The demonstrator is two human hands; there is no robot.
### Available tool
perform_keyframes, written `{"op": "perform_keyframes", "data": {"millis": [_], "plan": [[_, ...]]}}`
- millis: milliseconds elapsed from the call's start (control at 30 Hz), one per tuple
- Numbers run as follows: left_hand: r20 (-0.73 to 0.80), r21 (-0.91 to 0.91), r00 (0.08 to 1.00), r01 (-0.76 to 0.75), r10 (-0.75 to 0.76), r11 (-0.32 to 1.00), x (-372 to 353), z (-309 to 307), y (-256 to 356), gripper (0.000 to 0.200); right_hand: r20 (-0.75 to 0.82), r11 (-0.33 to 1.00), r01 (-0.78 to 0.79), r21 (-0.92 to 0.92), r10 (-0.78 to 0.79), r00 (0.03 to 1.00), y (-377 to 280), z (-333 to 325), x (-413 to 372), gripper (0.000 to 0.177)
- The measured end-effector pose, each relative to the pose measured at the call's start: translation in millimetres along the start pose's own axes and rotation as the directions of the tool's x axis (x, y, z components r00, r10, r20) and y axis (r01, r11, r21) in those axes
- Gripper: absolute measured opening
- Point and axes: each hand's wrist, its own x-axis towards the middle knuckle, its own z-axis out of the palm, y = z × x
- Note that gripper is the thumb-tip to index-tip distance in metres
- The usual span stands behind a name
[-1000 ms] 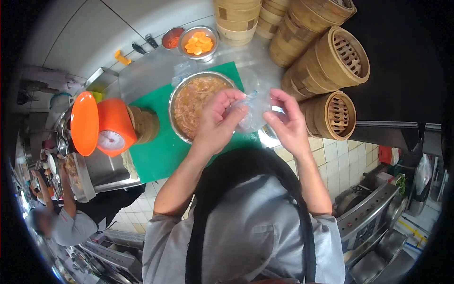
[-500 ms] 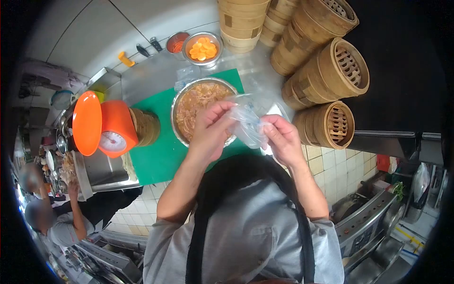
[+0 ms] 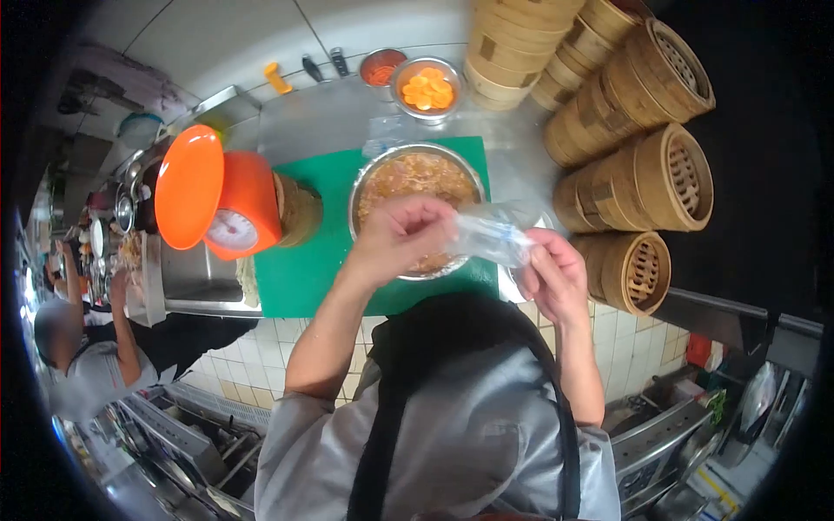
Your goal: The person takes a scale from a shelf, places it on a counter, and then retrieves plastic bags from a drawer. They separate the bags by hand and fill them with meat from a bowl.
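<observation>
A clear plastic bag (image 3: pixel 493 240) stretches between both hands, above the right side of a steel bowl. My left hand (image 3: pixel 401 239) pinches one end of it, fingers closed, and covers part of the bowl below. At the other end my right hand (image 3: pixel 554 273) grips the bag between thumb and fingers. The steel bowl (image 3: pixel 354 207) holds wet, pinkish-brown marinated meat (image 3: pixel 415 178). It stands on a green cutting board (image 3: pixel 300 282). Behind the bowl lies another clear plastic bag (image 3: pixel 383 132) on the steel counter.
An orange scale (image 3: pixel 252 195) and a bamboo steamer (image 3: pixel 300 211) stand left. Stacked bamboo steamers (image 3: pixel 634 178) fill the right. Behind are a bowl of orange slices (image 3: pixel 426 89) and a bowl of red shreds (image 3: pixel 380 67). Another person (image 3: pixel 100 356) works at far left.
The view has shifted, so the bowl, scale and steamers appear further right. The bag has gone from bunched to stretched flatter between my hands. Both hands still hold it.
</observation>
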Motion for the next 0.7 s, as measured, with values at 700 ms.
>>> {"op": "perform_keyframes", "data": {"millis": [700], "plan": [[0.075, 0.971, 0.711, -0.213, 0.699, 0.113, 192, -113, -65, 0.046, -0.398, 0.998, -0.018, -0.052, -0.005, 0.918, 24, -42, -2, 0.029]]}}
